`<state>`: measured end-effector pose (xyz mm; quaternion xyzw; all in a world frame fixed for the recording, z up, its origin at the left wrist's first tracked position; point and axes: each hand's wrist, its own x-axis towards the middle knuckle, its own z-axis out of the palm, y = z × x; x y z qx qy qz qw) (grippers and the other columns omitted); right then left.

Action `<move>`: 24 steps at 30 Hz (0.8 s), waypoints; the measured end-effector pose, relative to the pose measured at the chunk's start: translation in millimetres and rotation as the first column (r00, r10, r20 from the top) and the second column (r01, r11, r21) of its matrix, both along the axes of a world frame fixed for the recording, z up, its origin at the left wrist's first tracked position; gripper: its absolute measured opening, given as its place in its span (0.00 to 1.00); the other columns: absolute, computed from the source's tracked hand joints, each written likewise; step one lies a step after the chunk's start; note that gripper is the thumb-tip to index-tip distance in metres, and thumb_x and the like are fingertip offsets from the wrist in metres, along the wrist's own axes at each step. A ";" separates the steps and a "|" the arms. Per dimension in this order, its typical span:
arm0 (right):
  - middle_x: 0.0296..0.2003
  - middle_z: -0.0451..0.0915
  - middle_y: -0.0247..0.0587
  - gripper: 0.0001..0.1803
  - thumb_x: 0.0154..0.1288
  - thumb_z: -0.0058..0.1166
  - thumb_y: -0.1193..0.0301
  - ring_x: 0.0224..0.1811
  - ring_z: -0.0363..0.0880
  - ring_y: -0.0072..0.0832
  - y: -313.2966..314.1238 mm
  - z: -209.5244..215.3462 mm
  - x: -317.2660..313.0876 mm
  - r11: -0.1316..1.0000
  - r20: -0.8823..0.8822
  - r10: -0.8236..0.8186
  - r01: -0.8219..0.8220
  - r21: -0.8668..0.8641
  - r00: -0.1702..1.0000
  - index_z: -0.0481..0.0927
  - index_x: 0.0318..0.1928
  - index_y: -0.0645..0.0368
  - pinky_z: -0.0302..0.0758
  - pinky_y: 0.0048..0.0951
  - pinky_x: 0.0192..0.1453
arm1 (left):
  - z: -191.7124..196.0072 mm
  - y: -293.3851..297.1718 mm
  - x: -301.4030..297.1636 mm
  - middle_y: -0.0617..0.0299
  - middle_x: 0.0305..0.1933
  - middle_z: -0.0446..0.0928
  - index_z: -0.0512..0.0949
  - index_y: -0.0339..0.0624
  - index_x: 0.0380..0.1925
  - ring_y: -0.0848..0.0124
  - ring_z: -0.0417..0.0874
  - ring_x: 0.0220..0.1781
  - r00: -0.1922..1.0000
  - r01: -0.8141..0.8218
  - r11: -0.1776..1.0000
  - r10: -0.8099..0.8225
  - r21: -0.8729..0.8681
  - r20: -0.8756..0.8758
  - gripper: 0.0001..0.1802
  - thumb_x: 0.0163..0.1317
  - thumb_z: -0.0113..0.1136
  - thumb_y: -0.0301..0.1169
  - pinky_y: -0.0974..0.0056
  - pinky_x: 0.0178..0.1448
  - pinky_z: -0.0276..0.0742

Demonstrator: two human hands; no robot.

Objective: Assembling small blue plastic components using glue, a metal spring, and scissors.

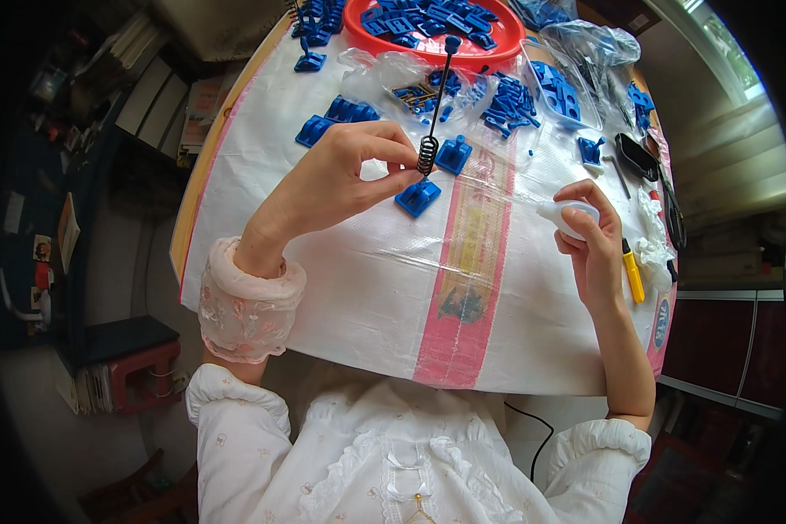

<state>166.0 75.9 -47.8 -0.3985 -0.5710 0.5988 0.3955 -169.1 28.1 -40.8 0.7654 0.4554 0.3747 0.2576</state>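
Left hand (349,170): left of the pink-and-tan printed stripe (472,271) on the white woven plastic sheet (349,279). Thumb and forefinger pinch the lower part of a black metal coil spring (427,155), on a thin black rod (442,92) topped by a blue knob (452,44). Square blue plastic base (417,199) at the rod's lower end, also left of the stripe; can't tell whether it rests on the sheet.

Right hand (596,249): right of the stripe, thumb and fingers curled round a small white plastic bottle (568,217), nozzle toward the stripe.

Second blue plastic base (453,155) by the stripe's far end. Red round plastic basin (489,61) beyond the stripe, filled with blue parts (428,19). Yellow-handled tool (632,275) well right of the stripe.
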 end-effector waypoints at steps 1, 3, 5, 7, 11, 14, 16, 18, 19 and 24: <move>0.40 0.79 0.32 0.12 0.66 0.62 0.66 0.24 0.60 0.09 -0.4 0.6 -0.7 1.000 0.001 -0.001 0.001 0.002 1.000 0.81 0.44 0.61 0.52 0.17 0.27 | 0.1 -0.2 0.1 0.61 0.37 0.84 0.91 0.39 0.44 0.70 0.84 0.39 1.000 -0.001 1.000 0.001 0.000 -0.003 0.08 0.64 0.71 0.23 0.67 0.41 0.77; 0.40 0.79 0.32 0.12 0.66 0.62 0.66 0.24 0.60 0.09 -0.6 1.2 -1.6 1.000 0.005 -0.003 0.003 0.008 1.000 0.81 0.44 0.61 0.52 0.17 0.27 | 0.0 0.2 0.3 0.61 0.37 0.84 0.91 0.39 0.44 0.71 0.84 0.39 1.000 0.003 1.000 -0.003 0.000 0.004 0.09 0.64 0.71 0.23 0.67 0.41 0.77; 0.39 0.79 0.32 0.12 0.66 0.62 0.67 0.24 0.60 0.09 -0.2 1.3 -1.9 1.000 0.009 -0.003 0.002 0.016 1.000 0.81 0.44 0.61 0.52 0.18 0.27 | -0.5 0.5 0.2 0.61 0.37 0.84 0.91 0.39 0.44 0.71 0.84 0.39 1.000 0.006 1.000 -0.006 0.004 0.006 0.09 0.64 0.71 0.23 0.67 0.41 0.77; 0.39 0.79 0.32 0.12 0.66 0.61 0.67 0.24 0.60 0.09 0.0 1.2 -1.6 1.000 -0.001 0.005 -0.005 0.009 1.000 0.81 0.44 0.61 0.52 0.18 0.27 | -1.3 0.9 -0.4 0.61 0.37 0.84 0.91 0.39 0.44 0.70 0.84 0.39 1.000 0.009 1.000 -0.009 0.010 0.003 0.09 0.64 0.72 0.23 0.67 0.41 0.77; 0.39 0.79 0.32 0.12 0.66 0.61 0.67 0.24 0.59 0.10 0.0 1.6 -3.3 1.000 -0.005 0.000 0.000 0.000 1.000 0.81 0.44 0.61 0.52 0.18 0.27 | -0.5 0.2 0.6 0.61 0.37 0.85 0.91 0.39 0.43 0.70 0.84 0.39 1.000 -0.001 1.000 0.001 0.005 -0.007 0.08 0.64 0.71 0.23 0.67 0.41 0.77; 0.39 0.79 0.32 0.12 0.66 0.62 0.67 0.24 0.59 0.09 0.1 0.3 -3.0 1.000 0.009 0.003 -0.003 0.005 1.000 0.81 0.44 0.61 0.52 0.18 0.27 | 0.4 -0.1 0.6 0.60 0.37 0.85 0.91 0.39 0.43 0.70 0.84 0.39 1.000 0.001 1.000 -0.001 0.005 -0.009 0.08 0.64 0.71 0.23 0.67 0.41 0.77; 0.39 0.79 0.32 0.12 0.66 0.62 0.67 0.24 0.59 0.09 -1.0 1.2 -3.3 1.000 0.009 -0.002 0.002 0.011 1.000 0.81 0.44 0.61 0.52 0.18 0.27 | 1.2 0.0 0.7 0.60 0.37 0.85 0.91 0.38 0.43 0.70 0.84 0.39 1.000 0.005 1.000 -0.005 0.008 -0.006 0.08 0.64 0.71 0.22 0.67 0.41 0.77; 0.39 0.79 0.32 0.12 0.66 0.62 0.67 0.24 0.59 0.09 -0.7 1.2 -3.7 1.000 0.008 -0.004 0.003 0.012 1.000 0.81 0.44 0.61 0.52 0.18 0.27 | 0.3 0.4 0.9 0.60 0.37 0.84 0.91 0.38 0.42 0.70 0.84 0.39 1.000 0.002 1.000 -0.002 0.009 -0.002 0.08 0.64 0.71 0.22 0.67 0.41 0.77; 0.39 0.79 0.32 0.12 0.66 0.62 0.67 0.24 0.59 0.09 -0.5 1.4 -3.6 1.000 0.008 -0.005 0.005 0.012 1.000 0.81 0.44 0.61 0.52 0.18 0.27 | 0.0 0.7 1.2 0.60 0.37 0.84 0.91 0.38 0.42 0.70 0.84 0.39 1.000 0.001 1.000 -0.001 0.010 0.001 0.07 0.64 0.71 0.22 0.67 0.41 0.77; 0.38 0.79 0.31 0.12 0.66 0.62 0.67 0.24 0.59 0.09 -0.2 0.1 -4.5 1.000 0.005 0.008 -0.008 -0.001 1.000 0.81 0.44 0.61 0.52 0.18 0.27 | 1.2 -0.7 2.0 0.61 0.37 0.84 0.91 0.38 0.42 0.70 0.84 0.39 1.000 -0.011 1.000 0.011 -0.002 0.006 0.07 0.64 0.71 0.22 0.67 0.41 0.77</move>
